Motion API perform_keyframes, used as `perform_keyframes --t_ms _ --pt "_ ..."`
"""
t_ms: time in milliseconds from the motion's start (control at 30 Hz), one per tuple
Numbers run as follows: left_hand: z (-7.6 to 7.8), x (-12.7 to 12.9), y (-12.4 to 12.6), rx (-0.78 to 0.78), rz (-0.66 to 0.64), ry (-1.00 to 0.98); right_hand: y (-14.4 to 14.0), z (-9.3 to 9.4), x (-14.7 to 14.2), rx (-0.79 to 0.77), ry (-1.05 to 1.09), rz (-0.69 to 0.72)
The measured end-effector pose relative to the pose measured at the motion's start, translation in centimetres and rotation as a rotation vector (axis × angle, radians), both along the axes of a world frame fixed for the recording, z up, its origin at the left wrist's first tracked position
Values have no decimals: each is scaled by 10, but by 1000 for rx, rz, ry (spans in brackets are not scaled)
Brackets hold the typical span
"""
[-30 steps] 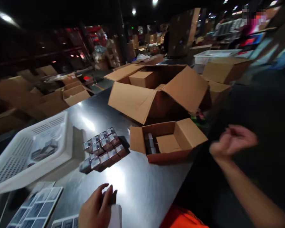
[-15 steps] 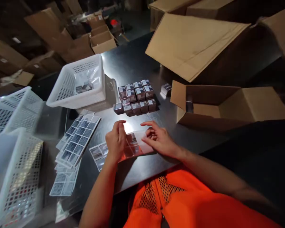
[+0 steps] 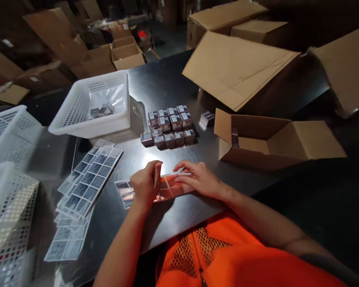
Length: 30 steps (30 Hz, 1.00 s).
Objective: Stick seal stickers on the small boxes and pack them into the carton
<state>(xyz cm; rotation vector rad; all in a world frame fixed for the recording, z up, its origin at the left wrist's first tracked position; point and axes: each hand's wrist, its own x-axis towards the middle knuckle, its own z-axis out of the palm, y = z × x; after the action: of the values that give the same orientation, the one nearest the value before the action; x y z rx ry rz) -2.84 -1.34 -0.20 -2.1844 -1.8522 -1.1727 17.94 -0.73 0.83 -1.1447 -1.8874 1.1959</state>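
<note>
My left hand (image 3: 146, 185) and my right hand (image 3: 195, 181) both rest on a glossy sticker sheet (image 3: 167, 188) lying near the front edge of the dark table (image 3: 167, 83). My left fingers pinch at the sheet's top edge; my right fingers press flat on its right part. Just beyond the hands stands a block of several small silver-grey boxes (image 3: 170, 126), with one more small box (image 3: 207, 118) apart to its right. A stack of label sheets (image 3: 88, 181) fans out to the left.
A white basket (image 3: 92, 104) holding a few small boxes sits behind the sheets. Two more white baskets (image 3: 8, 191) stand at the left edge. A small open carton (image 3: 275, 139) lies on the right, a large open carton (image 3: 242, 63) behind it. Cartons crowd the floor beyond.
The view dropped from the far room to the table. My right hand came down from the air onto the sticker sheet, and my left hand shifted to pinch the sheet's edge.
</note>
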Motion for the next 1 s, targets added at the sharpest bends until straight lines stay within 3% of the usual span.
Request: perform_keyframes --t_ms 67,233,433,500,600,667,700,833,933,1000 --pt "-1 0 1 -25 37 -22 -1 -1 -1 116 -44 -31" --pt "-1 1 4 -146 145 -80 1 -6 -5 582 -106 -7" --pt "6 0 8 -293 271 -49 5 -6 -8 601 -264 27" --pt "8 0 9 -336 303 2 5 -5 -8 737 -261 60" --pt "11 -3 12 -438 323 91 9 5 -5 983 -87 200" --pt "11 -6 15 -509 329 134 22 18 -7 987 22 219" --pt "11 -7 16 -534 328 145 32 24 -10 945 18 157" --pt "11 -10 18 -544 290 135 93 40 -31 757 -344 -206" --pt "13 -9 17 -534 253 125 130 35 -43 728 -555 -180" --pt "16 -9 16 -526 241 114 140 26 -42 750 -551 -160"
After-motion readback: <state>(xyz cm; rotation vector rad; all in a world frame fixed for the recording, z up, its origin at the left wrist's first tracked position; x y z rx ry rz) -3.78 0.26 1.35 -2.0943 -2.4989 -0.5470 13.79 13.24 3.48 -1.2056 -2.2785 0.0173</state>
